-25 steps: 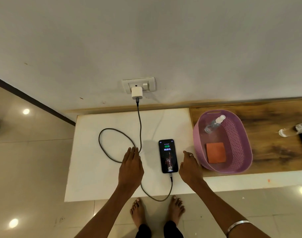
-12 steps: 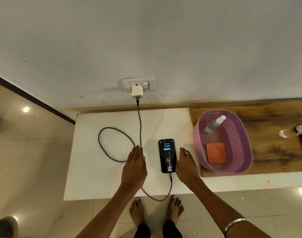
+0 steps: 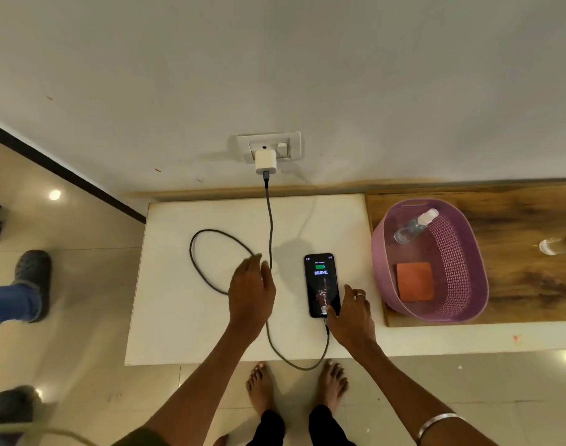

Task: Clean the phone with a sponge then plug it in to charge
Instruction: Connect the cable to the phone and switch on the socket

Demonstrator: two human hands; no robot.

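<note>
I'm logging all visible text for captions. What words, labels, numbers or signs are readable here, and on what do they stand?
"BELIEVE." in pale letters on the lit screen of the phone, below a green battery icon.
A small line above that icon, on the same screen: too small to read surely.
Charger, wall socket plate, spray bottle, sponge and basket: no readable text.

A white table (image 3: 185,317) carries the phone (image 3: 321,281) and looped cable (image 3: 207,272).
</note>
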